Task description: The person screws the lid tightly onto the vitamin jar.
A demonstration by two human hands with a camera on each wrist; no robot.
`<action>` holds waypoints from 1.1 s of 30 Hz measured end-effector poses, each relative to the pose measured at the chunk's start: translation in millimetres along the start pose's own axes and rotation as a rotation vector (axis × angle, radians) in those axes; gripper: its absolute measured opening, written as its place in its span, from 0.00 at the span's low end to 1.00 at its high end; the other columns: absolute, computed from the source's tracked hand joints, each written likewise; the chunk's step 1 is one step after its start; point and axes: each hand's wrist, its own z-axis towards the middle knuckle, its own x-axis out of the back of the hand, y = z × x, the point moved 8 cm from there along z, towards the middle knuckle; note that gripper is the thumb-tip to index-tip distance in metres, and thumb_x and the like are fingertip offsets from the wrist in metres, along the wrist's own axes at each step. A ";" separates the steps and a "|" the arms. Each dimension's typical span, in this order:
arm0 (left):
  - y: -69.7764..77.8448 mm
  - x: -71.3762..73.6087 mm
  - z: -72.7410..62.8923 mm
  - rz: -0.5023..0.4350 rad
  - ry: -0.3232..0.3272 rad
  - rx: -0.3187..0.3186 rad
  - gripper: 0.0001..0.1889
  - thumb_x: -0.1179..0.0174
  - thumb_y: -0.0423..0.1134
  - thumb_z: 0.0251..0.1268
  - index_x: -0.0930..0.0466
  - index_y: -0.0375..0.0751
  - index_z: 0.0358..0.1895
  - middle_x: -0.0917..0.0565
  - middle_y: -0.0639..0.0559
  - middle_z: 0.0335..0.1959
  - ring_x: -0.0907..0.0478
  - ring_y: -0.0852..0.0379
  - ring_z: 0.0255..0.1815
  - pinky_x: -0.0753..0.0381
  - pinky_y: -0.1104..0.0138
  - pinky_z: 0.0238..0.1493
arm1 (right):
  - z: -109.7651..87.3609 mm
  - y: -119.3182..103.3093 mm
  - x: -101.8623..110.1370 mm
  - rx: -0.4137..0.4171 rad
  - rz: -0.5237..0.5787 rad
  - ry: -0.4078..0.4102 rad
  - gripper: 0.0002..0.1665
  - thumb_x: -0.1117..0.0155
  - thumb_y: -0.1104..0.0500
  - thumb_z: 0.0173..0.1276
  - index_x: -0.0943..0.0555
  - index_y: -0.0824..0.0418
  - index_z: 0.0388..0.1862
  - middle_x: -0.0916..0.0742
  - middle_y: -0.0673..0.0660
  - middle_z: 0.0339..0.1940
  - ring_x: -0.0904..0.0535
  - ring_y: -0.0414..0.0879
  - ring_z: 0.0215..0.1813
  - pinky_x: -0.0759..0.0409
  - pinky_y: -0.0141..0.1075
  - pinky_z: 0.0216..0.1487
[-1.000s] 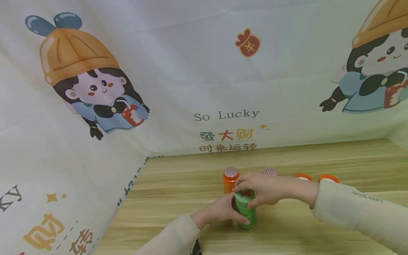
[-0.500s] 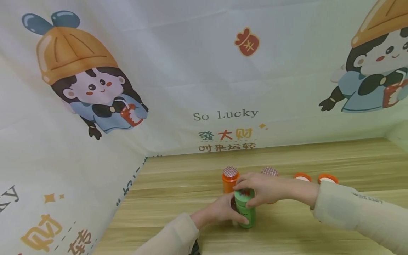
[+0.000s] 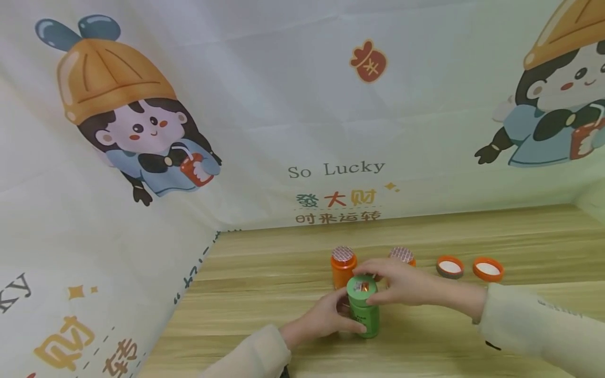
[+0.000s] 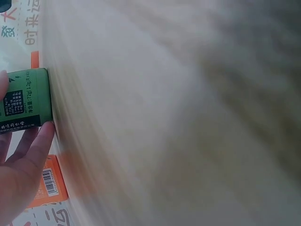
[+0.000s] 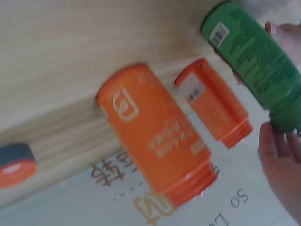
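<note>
A green bottle [image 3: 366, 319] with printed labels stands upright on the wood-grain table. My left hand [image 3: 326, 317] wraps round its body from the left, thumb across the front; in the left wrist view its fingers [image 4: 40, 146] reach under the lower side of the label. On top sits a round green lid [image 3: 360, 299] with a small picture on it. My right hand [image 3: 408, 283] grips that lid by its edge, thumb in front and fingers behind. In the right wrist view the green bottle [image 5: 254, 56] shows a barcode near its base.
Behind the hands stand two orange bottles, one at left [image 3: 342, 273] and one at right [image 3: 403, 255], both lidless with patterned seals. Two orange lids, the nearer-left one [image 3: 450, 267] and its neighbour [image 3: 488, 269], lie inside-up. A printed cloth [image 3: 255, 184] hangs behind the table.
My right hand and forearm have shifted right and slightly down, uncovering more of the green lid's top and both orange lids. My left hand keeps its hold on the bottle.
</note>
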 end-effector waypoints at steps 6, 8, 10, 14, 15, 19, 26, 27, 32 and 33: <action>0.0 0.5 0.7 0.004 0.023 0.012 0.30 0.32 0.29 0.48 0.30 0.39 0.58 0.21 0.48 0.49 0.22 0.58 0.43 0.23 0.73 0.45 | -7.9 2.9 -1.2 -0.061 0.059 0.164 0.28 0.31 0.58 0.55 0.27 0.72 0.51 0.19 0.59 0.45 0.24 0.44 0.42 0.22 0.33 0.42; -0.2 0.5 0.7 0.000 0.024 0.020 0.30 0.32 0.29 0.48 0.30 0.39 0.58 0.21 0.48 0.48 0.22 0.58 0.43 0.23 0.73 0.44 | -10.1 3.4 -0.8 -0.073 0.063 0.203 0.29 0.30 0.57 0.54 0.27 0.72 0.51 0.19 0.59 0.45 0.24 0.44 0.42 0.22 0.32 0.41; -0.8 0.6 0.5 -0.005 0.026 0.028 0.30 0.32 0.29 0.47 0.30 0.40 0.58 0.21 0.49 0.48 0.22 0.57 0.43 0.23 0.72 0.44 | -11.3 2.6 -0.4 -0.072 0.062 0.226 0.28 0.30 0.57 0.54 0.26 0.71 0.50 0.19 0.58 0.44 0.25 0.43 0.41 0.22 0.32 0.40; -3.7 1.0 0.5 -0.016 0.030 0.054 0.30 0.32 0.28 0.47 0.29 0.42 0.58 0.21 0.50 0.47 0.22 0.57 0.42 0.22 0.69 0.45 | -11.2 1.2 -0.7 -0.090 0.073 0.216 0.27 0.31 0.55 0.55 0.25 0.70 0.50 0.20 0.59 0.45 0.26 0.41 0.40 0.23 0.31 0.37; -4.4 1.1 0.7 -0.016 0.030 0.059 0.30 0.32 0.29 0.47 0.29 0.42 0.57 0.20 0.51 0.47 0.22 0.57 0.42 0.22 0.69 0.45 | -10.7 1.3 -1.2 -0.099 0.076 0.208 0.27 0.31 0.55 0.55 0.25 0.70 0.50 0.21 0.59 0.45 0.26 0.41 0.40 0.23 0.31 0.37; -4.9 0.9 1.2 -0.015 0.026 0.063 0.30 0.32 0.29 0.48 0.29 0.42 0.58 0.20 0.51 0.47 0.22 0.57 0.43 0.22 0.68 0.45 | -8.3 2.4 -2.4 -0.139 0.061 0.188 0.28 0.31 0.54 0.55 0.24 0.71 0.50 0.22 0.58 0.44 0.27 0.40 0.40 0.22 0.31 0.37; -3.4 0.9 -0.2 -0.018 0.023 0.057 0.30 0.32 0.29 0.48 0.30 0.42 0.58 0.21 0.50 0.47 0.22 0.56 0.43 0.22 0.69 0.45 | -4.7 5.1 -4.0 -0.213 0.019 0.219 0.26 0.28 0.53 0.51 0.22 0.69 0.44 0.22 0.55 0.40 0.28 0.39 0.36 0.25 0.26 0.33; -3.7 0.9 -0.2 -0.019 0.024 0.059 0.30 0.32 0.29 0.48 0.30 0.42 0.59 0.21 0.50 0.47 0.22 0.56 0.43 0.22 0.69 0.45 | -4.9 6.1 -4.9 -0.226 0.028 0.227 0.27 0.28 0.52 0.51 0.23 0.68 0.44 0.23 0.55 0.39 0.28 0.39 0.36 0.26 0.26 0.33; -4.0 1.2 0.6 -0.010 0.024 0.062 0.30 0.32 0.29 0.48 0.29 0.42 0.58 0.20 0.51 0.47 0.22 0.57 0.43 0.22 0.69 0.45 | -8.3 9.4 -6.6 -0.261 0.044 0.267 0.32 0.28 0.51 0.50 0.24 0.70 0.47 0.24 0.55 0.40 0.28 0.39 0.37 0.25 0.27 0.34; -3.7 1.3 0.8 -0.007 0.024 0.058 0.30 0.32 0.29 0.48 0.29 0.42 0.58 0.20 0.50 0.47 0.22 0.57 0.43 0.22 0.69 0.45 | -9.0 9.1 -6.3 -0.260 0.035 0.272 0.32 0.28 0.50 0.50 0.24 0.70 0.48 0.24 0.55 0.39 0.29 0.39 0.37 0.25 0.27 0.34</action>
